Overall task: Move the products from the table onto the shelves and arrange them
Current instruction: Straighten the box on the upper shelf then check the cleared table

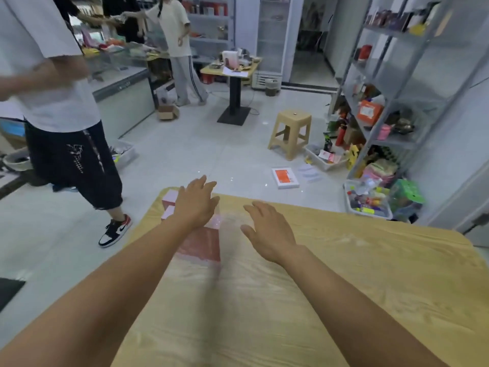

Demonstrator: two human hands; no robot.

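Observation:
Several pink and red boxes sit at the far left corner of the wooden table. The nearest red box lies under my left forearm, and a pink box stands at the table's far edge. My left hand hovers over the boxes with fingers spread, holding nothing. To its right, my right hand is above bare table, fingers spread and empty. The grey metal shelves stand at the right, partly stocked with goods.
A person in black trousers stands close at the left; another person is farther back. A beige stool, a white-orange box and bins of goods lie on the floor by the shelves. A small table stands behind.

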